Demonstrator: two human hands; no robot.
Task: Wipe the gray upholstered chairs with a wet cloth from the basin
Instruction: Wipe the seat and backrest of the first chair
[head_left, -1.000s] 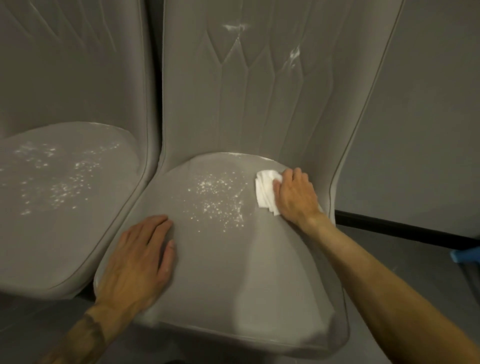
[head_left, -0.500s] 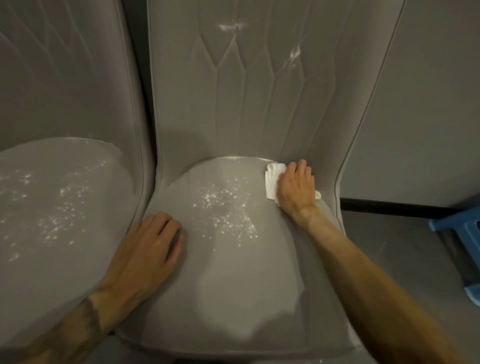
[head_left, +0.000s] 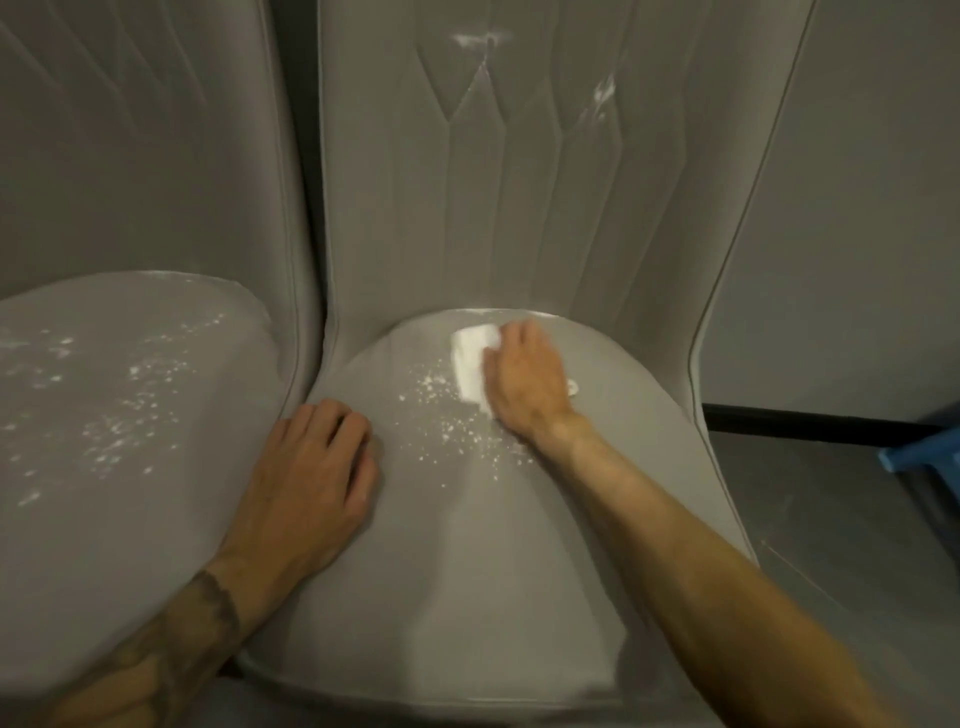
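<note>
Two gray upholstered chairs stand side by side. The right chair has white powder specks on the middle of its seat and white smears high on its backrest. My right hand presses a folded white cloth flat on the back of that seat, just right of the specks. My left hand lies palm down on the seat's left edge, fingers together, holding nothing. The left chair also carries scattered white specks on its seat.
A gray wall panel with a dark baseboard rises to the right of the chairs. A blue plastic object shows at the right edge on the gray floor.
My right hand has slid the cloth leftward along the back of the seat toward the powder. The view has shifted so both chairs sit further right; my left hand stays on the seat's left edge.
</note>
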